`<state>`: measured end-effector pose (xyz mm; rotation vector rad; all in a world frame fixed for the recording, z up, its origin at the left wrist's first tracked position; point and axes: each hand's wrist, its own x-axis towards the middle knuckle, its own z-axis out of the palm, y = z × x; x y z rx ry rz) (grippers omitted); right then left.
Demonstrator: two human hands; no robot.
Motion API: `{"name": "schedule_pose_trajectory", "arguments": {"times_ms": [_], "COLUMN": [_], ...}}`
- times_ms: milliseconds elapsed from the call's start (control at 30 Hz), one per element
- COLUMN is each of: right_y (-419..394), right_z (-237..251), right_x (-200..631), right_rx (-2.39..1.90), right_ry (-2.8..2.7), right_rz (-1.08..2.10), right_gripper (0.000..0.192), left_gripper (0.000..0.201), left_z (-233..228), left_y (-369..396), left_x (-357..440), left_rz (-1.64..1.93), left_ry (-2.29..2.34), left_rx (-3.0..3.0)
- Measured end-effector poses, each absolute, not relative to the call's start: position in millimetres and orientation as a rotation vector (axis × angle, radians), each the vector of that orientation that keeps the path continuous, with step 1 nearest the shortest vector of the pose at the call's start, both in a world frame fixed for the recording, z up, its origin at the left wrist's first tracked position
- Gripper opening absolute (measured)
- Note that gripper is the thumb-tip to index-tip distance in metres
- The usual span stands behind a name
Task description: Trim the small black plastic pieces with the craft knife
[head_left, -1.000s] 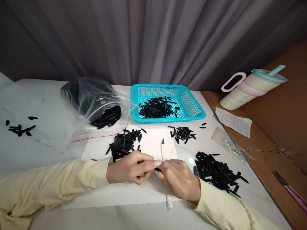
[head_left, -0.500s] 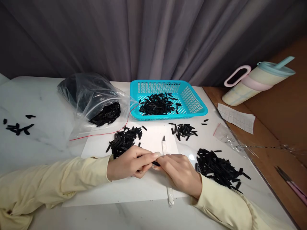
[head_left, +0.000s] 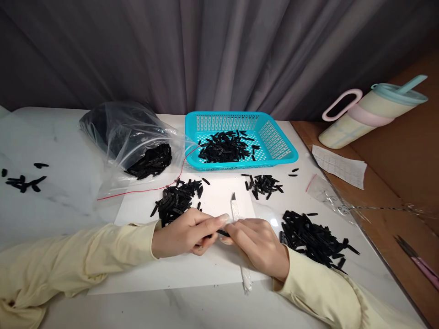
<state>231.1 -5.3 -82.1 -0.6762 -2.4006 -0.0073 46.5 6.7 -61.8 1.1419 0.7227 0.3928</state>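
My left hand [head_left: 187, 235] pinches a small black plastic strip [head_left: 223, 233] over a white sheet [head_left: 178, 269]. My right hand [head_left: 259, 246] holds a white craft knife [head_left: 235, 211], its blade pointing away from me, and its fingertips meet the same strip. A heap of black strips [head_left: 177, 199] lies just beyond my left hand. Right of my right hand lies a larger heap [head_left: 313, 240], and a small cluster [head_left: 263, 185] sits in front of the basket.
A turquoise basket [head_left: 274, 137] holds several black strips. A clear plastic bag [head_left: 126, 137] of strips lies at left, with a few loose strips [head_left: 22, 182] at far left. A lidded tumbler [head_left: 373, 114], paper slip [head_left: 341, 167] and scissors [head_left: 416, 260] rest on the brown surface at right.
Both hands stay joined on the strip with only slight shifts; the knife tilts a little. The view has drifted slightly.
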Motion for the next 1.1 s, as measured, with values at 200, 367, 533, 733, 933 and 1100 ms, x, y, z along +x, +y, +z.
{"name": "schedule_pose_trajectory", "arguments": {"times_ms": [200, 367, 533, 733, 933, 1100], "right_y": [-5.7, -5.7, -5.8, -5.6, -5.4, -5.8], "right_z": [-82.1, -82.4, -84.1, -82.1, -81.9, -81.7], "right_x": [230.9, 230.6, 230.6, 230.6, 231.3, 231.4], "right_rx": [-0.677, -0.663, -0.660, -0.650, -0.680, -0.659], "right_ry": [-2.395, -2.391, -2.369, -2.386, -2.379, -2.393], "right_rz": [0.000, 0.000, 0.006, 0.047, 0.015, -0.018], "right_gripper": [0.038, 0.037, 0.040, 0.043, 0.030, 0.025], "left_gripper": [0.057, 0.057, 0.056, 0.054, 0.057, 0.058], "left_z": [-62.5, -63.0, -63.6, -66.0, -66.9, -67.3], "left_y": [7.3, 7.8, 7.6, 8.1, 12.4, 11.6], "left_x": [47.2, 47.0, 47.1, 45.2, 43.8, 44.1], "left_rz": [0.385, 0.385, 0.386, 0.372, 0.353, 0.341], "left_ry": [0.714, 0.709, 0.669, 0.679, 0.711, 0.722], "left_rx": [1.127, 1.135, 1.106, 1.154, 1.183, 1.167]}}
